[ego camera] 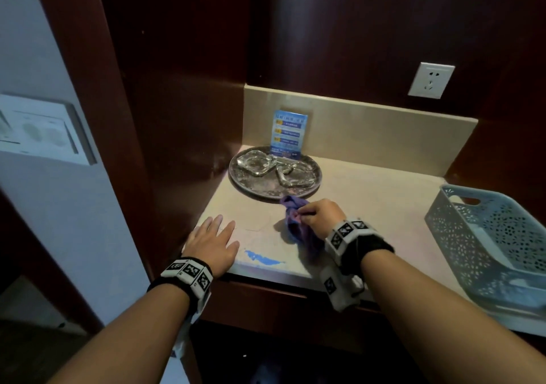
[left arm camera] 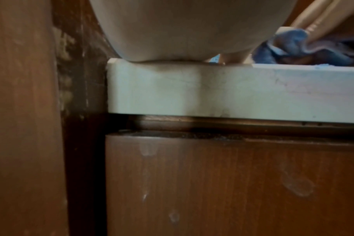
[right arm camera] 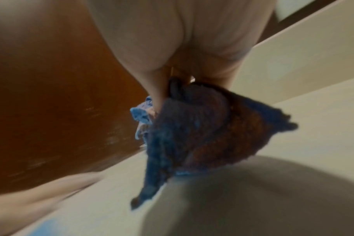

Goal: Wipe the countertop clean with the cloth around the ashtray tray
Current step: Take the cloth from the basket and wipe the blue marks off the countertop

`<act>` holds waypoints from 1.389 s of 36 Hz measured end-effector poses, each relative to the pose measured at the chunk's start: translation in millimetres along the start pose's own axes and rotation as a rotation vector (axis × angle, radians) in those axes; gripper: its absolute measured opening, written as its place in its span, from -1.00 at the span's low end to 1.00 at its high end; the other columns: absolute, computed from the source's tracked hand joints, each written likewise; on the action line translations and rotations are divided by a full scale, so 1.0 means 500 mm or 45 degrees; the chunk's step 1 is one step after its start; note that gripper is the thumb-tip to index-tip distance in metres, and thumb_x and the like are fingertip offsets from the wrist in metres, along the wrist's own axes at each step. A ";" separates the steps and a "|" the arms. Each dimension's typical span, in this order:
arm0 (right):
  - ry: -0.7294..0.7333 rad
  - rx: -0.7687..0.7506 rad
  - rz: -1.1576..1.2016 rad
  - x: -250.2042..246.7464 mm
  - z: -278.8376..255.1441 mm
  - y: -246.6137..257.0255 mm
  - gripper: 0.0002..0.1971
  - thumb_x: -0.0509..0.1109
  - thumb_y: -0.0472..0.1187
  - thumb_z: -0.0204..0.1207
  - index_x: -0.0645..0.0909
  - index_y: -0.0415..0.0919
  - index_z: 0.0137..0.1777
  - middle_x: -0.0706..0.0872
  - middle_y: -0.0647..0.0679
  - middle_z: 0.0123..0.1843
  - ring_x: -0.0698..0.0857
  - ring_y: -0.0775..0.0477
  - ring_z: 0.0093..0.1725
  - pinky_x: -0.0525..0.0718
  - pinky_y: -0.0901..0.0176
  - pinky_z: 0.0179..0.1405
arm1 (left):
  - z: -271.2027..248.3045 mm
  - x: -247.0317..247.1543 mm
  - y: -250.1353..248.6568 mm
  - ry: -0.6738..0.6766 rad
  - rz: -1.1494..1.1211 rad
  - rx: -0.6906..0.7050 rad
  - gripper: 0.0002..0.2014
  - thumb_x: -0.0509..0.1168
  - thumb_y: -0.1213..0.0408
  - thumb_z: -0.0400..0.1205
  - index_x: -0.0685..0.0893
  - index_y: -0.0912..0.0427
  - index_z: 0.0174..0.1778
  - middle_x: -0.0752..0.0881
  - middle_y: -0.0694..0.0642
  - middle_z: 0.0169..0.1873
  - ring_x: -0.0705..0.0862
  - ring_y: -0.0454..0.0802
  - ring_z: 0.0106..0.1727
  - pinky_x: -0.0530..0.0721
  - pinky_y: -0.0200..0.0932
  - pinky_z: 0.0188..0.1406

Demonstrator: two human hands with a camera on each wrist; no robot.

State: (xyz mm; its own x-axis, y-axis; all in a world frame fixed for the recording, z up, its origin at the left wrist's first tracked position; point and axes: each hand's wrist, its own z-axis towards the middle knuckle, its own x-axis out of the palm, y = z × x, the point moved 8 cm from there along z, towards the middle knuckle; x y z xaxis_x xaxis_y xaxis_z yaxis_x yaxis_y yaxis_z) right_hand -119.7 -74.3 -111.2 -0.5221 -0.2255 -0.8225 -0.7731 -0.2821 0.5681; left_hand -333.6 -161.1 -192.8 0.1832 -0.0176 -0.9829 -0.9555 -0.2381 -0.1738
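A round metal tray (ego camera: pixel 251 188) with two glass ashtrays (ego camera: pixel 256 163) sits at the back left of the beige countertop (ego camera: pixel 369 194). Just in front of the tray my right hand (ego camera: pixel 317 215) grips a bunched blue-purple cloth (ego camera: pixel 295 224), which trails down onto the counter. The right wrist view shows the cloth (right arm camera: pixel 192 132) hanging from my curled fingers (right arm camera: pixel 158 89). My left hand (ego camera: pixel 214 240) lies flat, fingers straight, on the counter's front left corner. In the left wrist view its palm (left arm camera: pixel 182 32) rests on the counter edge (left arm camera: pixel 232 91), and the cloth (left arm camera: pixel 289 46) shows at the right.
A blue sign card (ego camera: pixel 289 134) stands behind the tray against the backsplash. A light blue perforated basket (ego camera: pixel 490 244) sits at the counter's right end. A blue smear (ego camera: pixel 261 258) marks the front edge. Dark wood panels wall in the left side and back; a socket (ego camera: pixel 430 79) is above.
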 end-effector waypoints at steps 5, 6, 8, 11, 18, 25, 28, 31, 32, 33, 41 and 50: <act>0.018 0.181 -0.162 -0.039 -0.023 -0.105 -0.79 0.38 -0.15 0.56 0.78 -0.14 0.11 0.77 -0.12 0.19 0.68 -0.13 0.21 0.37 0.38 -0.01 | 0.001 0.004 0.002 0.008 0.005 0.002 -0.43 -0.07 -0.09 0.71 0.07 -0.13 0.68 -0.03 0.01 0.71 -0.07 0.03 0.72 -0.05 0.02 0.69; 0.047 0.227 -0.213 -0.038 -0.029 -0.126 -0.79 0.36 -0.15 0.57 0.78 -0.12 0.10 0.77 -0.10 0.21 0.67 -0.13 0.22 0.38 0.37 0.01 | 0.000 0.004 0.002 0.007 0.008 0.003 -0.43 -0.07 -0.10 0.71 0.07 -0.13 0.68 -0.03 0.01 0.71 -0.07 0.03 0.72 -0.05 0.02 0.69; 0.091 0.292 -0.294 -0.033 -0.036 -0.157 -0.78 0.31 -0.14 0.59 0.78 -0.06 0.10 0.75 -0.07 0.24 0.67 -0.16 0.23 0.45 0.31 0.07 | -0.001 0.003 0.001 0.009 0.012 0.012 -0.43 -0.07 -0.09 0.71 0.07 -0.12 0.68 -0.03 0.02 0.71 -0.07 0.03 0.72 -0.05 0.02 0.69; 0.147 0.318 -0.360 -0.022 -0.035 -0.157 -0.75 0.29 -0.07 0.59 0.76 -0.03 0.13 0.71 -0.04 0.28 0.65 -0.18 0.22 0.41 0.33 0.04 | 0.000 0.003 0.001 0.012 0.008 0.015 -0.43 -0.08 -0.09 0.71 0.06 -0.12 0.68 -0.03 0.02 0.71 -0.08 0.04 0.72 -0.05 0.03 0.69; 0.198 0.224 -0.409 0.041 -0.034 -0.075 -0.70 0.33 -0.11 0.55 0.69 -0.16 0.22 0.67 -0.12 0.32 0.64 -0.19 0.29 0.54 0.24 0.14 | 0.002 0.005 0.001 0.019 -0.005 0.011 -0.43 -0.08 -0.09 0.71 0.07 -0.13 0.67 -0.04 0.02 0.71 -0.08 0.03 0.72 -0.06 0.03 0.69; 0.293 -0.030 -0.430 0.113 -0.071 0.038 -0.74 0.29 -0.05 0.55 0.73 0.02 0.16 0.62 -0.12 0.35 0.62 -0.24 0.28 0.48 0.27 0.16 | 0.003 0.006 0.002 0.010 0.009 0.004 -0.43 -0.08 -0.10 0.70 0.07 -0.15 0.67 -0.03 0.01 0.71 -0.06 0.03 0.71 -0.05 0.03 0.67; 0.258 -0.061 -0.257 0.110 -0.072 0.063 -0.74 0.31 -0.09 0.56 0.76 -0.07 0.14 0.72 -0.14 0.25 0.65 -0.22 0.23 0.51 0.24 0.15 | 0.003 0.005 0.002 -0.001 0.009 0.009 -0.43 -0.07 -0.10 0.70 0.08 -0.15 0.67 -0.01 0.02 0.71 -0.05 0.03 0.71 -0.03 0.04 0.68; 0.097 -0.002 -0.105 0.066 -0.067 0.043 -0.77 0.35 -0.15 0.56 0.78 -0.16 0.11 0.78 -0.14 0.17 0.69 -0.13 0.21 0.52 0.32 0.09 | 0.004 0.006 0.003 0.005 0.006 0.008 -0.43 -0.07 -0.10 0.70 0.07 -0.15 0.67 -0.02 0.01 0.71 -0.06 0.03 0.72 -0.04 0.03 0.69; 0.021 0.026 -0.078 0.043 -0.066 0.029 -0.78 0.36 -0.18 0.56 0.78 -0.18 0.11 0.79 -0.12 0.17 0.70 -0.08 0.17 0.51 0.41 0.01 | 0.003 0.007 0.003 0.008 0.002 0.008 -0.43 -0.08 -0.10 0.70 0.06 -0.15 0.67 -0.03 0.01 0.71 -0.07 0.03 0.72 -0.04 0.03 0.69; -0.048 0.056 -0.034 0.019 -0.065 0.009 -0.79 0.36 -0.24 0.56 0.77 -0.23 0.11 0.79 -0.10 0.16 0.70 -0.01 0.10 0.51 0.55 -0.15 | 0.003 0.008 0.003 0.011 -0.002 0.007 -0.43 -0.08 -0.09 0.70 0.06 -0.15 0.67 -0.04 0.01 0.71 -0.07 0.02 0.72 -0.05 0.03 0.69; -0.039 0.479 -0.331 -0.037 -0.083 -0.169 -0.71 0.21 -0.15 0.61 0.72 -0.13 0.18 0.68 -0.13 0.32 0.63 -0.20 0.29 0.54 0.21 0.17 | 0.000 0.007 0.003 0.002 -0.018 0.017 -0.43 -0.08 -0.10 0.70 0.07 -0.13 0.68 -0.03 0.02 0.71 -0.07 0.03 0.72 -0.06 0.03 0.69; -0.003 0.347 -0.262 0.072 -0.095 -0.054 -0.68 0.33 -0.25 0.48 0.68 -0.04 0.22 0.72 -0.12 0.25 0.64 -0.17 0.28 0.57 0.19 0.19 | 0.003 0.012 0.007 -0.001 -0.005 0.017 -0.43 -0.10 -0.10 0.70 0.07 -0.15 0.67 -0.03 0.01 0.71 -0.07 0.02 0.72 -0.05 0.03 0.69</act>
State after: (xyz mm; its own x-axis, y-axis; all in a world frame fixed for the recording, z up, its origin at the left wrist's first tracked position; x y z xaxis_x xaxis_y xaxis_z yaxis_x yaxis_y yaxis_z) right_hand -100.4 -119.2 -155.0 -0.3461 -0.1873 -0.9193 -0.9299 -0.0617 0.3626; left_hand -336.2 -160.4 -199.2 0.1864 -0.0161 -0.9823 -0.9578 -0.2256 -0.1781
